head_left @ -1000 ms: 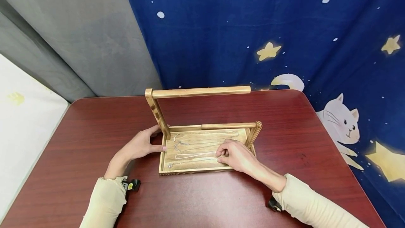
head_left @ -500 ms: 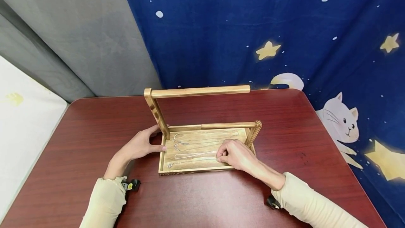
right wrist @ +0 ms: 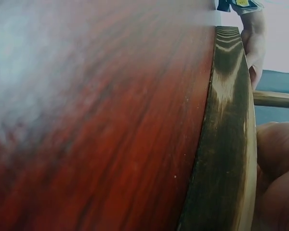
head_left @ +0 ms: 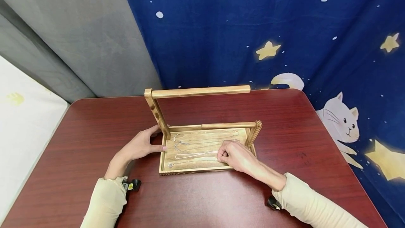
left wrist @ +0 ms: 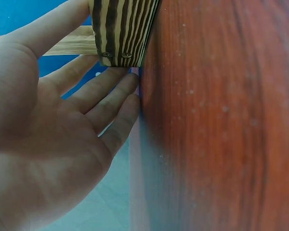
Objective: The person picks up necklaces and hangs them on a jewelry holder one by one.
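In the head view, a shallow wooden jewelry tray (head_left: 202, 170) with necklaces laid lengthwise stands on the table. My left hand (head_left: 142, 144) rests at its left end, thumb on the rim and fingers near the back corner. Extended fingers touch the striped wooden end (left wrist: 123, 33) in the left wrist view. Over the tray's right part, my right hand (head_left: 237, 154) has curled fingers pinching the end of a thin silver necklace (head_left: 194, 155); the fingertips hide that end. Just in front lies a necklace with a small flower-like pendant (head_left: 171, 165).
A wooden post (head_left: 157, 113) rises from the tray's back left, carrying a high bar (head_left: 200, 91). A lower bar (head_left: 227, 126) runs along the back to a short right post (head_left: 254, 133). More chains (head_left: 181, 143) lie farther back. Behind the red-brown table (head_left: 202, 200) hangs a blue curtain (head_left: 218, 27).
My right hand shifts very slightly right and its fingertips draw in a little over the tray. The left hand and the tray keep their places.
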A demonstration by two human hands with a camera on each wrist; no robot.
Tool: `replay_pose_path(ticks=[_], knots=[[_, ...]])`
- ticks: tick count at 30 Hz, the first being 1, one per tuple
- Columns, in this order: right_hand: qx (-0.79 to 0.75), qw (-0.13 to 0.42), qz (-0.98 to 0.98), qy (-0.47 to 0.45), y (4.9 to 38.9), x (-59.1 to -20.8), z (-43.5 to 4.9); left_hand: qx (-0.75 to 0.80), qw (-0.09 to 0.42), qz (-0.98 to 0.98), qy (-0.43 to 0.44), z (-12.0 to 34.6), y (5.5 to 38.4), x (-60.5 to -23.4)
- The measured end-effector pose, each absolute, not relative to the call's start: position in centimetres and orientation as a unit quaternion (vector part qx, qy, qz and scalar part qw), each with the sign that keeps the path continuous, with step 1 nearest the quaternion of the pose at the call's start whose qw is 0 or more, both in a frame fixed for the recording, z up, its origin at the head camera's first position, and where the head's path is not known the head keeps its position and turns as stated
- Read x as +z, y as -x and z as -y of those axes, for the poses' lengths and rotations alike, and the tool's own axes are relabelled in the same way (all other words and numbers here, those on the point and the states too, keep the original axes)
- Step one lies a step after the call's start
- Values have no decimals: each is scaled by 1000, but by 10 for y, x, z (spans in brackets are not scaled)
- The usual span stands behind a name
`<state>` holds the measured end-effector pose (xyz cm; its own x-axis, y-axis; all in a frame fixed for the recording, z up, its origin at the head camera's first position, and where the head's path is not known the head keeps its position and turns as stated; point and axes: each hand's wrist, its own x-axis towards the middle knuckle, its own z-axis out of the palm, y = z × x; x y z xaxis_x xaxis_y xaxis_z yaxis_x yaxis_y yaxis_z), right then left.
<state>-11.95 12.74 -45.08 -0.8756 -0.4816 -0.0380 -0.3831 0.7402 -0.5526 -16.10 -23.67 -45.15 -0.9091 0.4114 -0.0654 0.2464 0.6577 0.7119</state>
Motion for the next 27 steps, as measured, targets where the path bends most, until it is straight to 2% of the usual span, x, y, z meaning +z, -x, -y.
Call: replay_pose_path(ticks=[20, 24, 27], knots=[[-324, 74, -900, 282, 118, -446, -132, 369, 114, -905, -182, 238, 159, -448], [-351, 85, -889, 283, 120, -444, -133, 372, 118, -902, -184, 238, 159, -447], [-380, 113, -875, 278, 121, -441, -135, 373, 120, -901, -187, 238, 159, -447]])
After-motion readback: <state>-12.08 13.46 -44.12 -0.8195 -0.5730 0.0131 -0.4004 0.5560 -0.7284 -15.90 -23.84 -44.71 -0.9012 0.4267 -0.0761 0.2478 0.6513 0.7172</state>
